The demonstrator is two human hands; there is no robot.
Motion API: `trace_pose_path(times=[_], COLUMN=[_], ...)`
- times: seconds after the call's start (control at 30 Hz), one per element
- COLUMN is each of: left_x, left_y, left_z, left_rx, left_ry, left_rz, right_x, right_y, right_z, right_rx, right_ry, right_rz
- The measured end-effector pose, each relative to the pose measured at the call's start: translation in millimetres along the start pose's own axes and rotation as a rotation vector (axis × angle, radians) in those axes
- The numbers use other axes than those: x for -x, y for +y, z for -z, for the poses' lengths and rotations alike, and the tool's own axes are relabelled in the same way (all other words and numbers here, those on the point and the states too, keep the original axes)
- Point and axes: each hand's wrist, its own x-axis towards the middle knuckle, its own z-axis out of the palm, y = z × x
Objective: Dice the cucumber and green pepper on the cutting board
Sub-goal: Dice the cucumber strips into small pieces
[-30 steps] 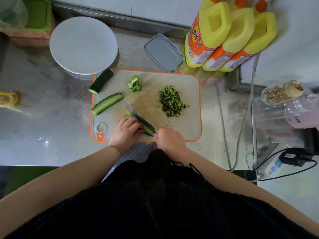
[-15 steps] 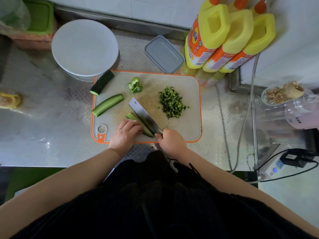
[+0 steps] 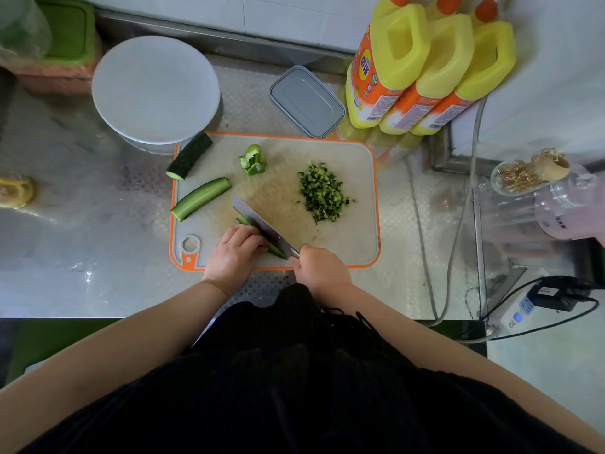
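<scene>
While left fingers curl on cucumber strip, right fingers grip knife alongside.

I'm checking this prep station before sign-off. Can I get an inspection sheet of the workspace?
Surface: steel counter bearing an orange-rimmed board.
Job's things: diced pile, cucumber half, cucumber end, pepper, cucumber strip under the knife.
Clutter: round lid, grey box, three yellow bottles, jar.
Grippers: left hand holds the strip; right hand grips the knife.
Cables: grey cable; power strip.
Surroundings: tiled wall.
</scene>
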Motion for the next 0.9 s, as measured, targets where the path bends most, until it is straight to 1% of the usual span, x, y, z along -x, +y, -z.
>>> trace_pose_path(times=[0.23,0.47,0.6,0.77,0.9], left_x=[1.5,-1.0,-1.1,-1.4,-1.8], left_y=[-2.2,-0.8,-1.4,0.0,3.5], left_z=[-0.7,-0.1,-0.3,1.2,3.2], left_rx=[-0.001,0.041,0.039,0.029,0.026], left_ry=[-0.001,0.006,-0.002,-0.006,0.014], left_rz=[0.023,0.026,0.03,0.026,0.003], right_x=[-1.4,-7.0,-10.2,-12.1,-14.6], right_y=[-1.0,-9.0,-7.7,-1.8,7.5], right_z=[-1.8,0.1,-7.8,-15.3,-11.5], right_rx=[0.014,0.051,0.016,0.014,-0.069], right_ry=[0.007,-0.045,-0.046,-0.004,0.016], right_rz=[-0.015,-0.091,-0.119,-0.072,-0.054])
